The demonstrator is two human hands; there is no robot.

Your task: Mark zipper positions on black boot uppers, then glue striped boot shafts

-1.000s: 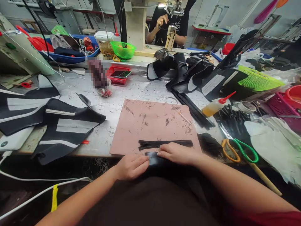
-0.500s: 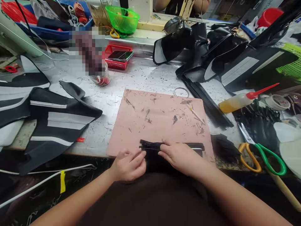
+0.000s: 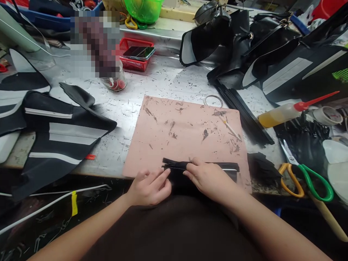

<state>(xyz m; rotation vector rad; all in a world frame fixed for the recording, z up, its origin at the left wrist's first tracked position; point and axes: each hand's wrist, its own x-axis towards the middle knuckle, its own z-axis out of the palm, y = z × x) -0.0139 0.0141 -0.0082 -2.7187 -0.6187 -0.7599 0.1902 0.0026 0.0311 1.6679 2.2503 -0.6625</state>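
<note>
your r hand (image 3: 208, 176) pinches the black strip (image 3: 227, 165) against the black panel (image 3: 230, 175) at the near edge of the pink board (image 3: 174, 130), prob. to keep edges lined up. l hand (image 3: 150, 188) has fingers curled at their left end, can't tell if gripping. no brands or legible txt, red tag (image 3: 90, 157) incl.

Strips (image 3: 176, 165) on board (image 3: 187, 145) — panels (image 3: 62, 117) left, scissors (image 3: 291, 160) right, bottle (image 3: 282, 114) behind scissors, phone (image 3: 139, 52) in basket (image 3: 136, 65) behind board
</note>
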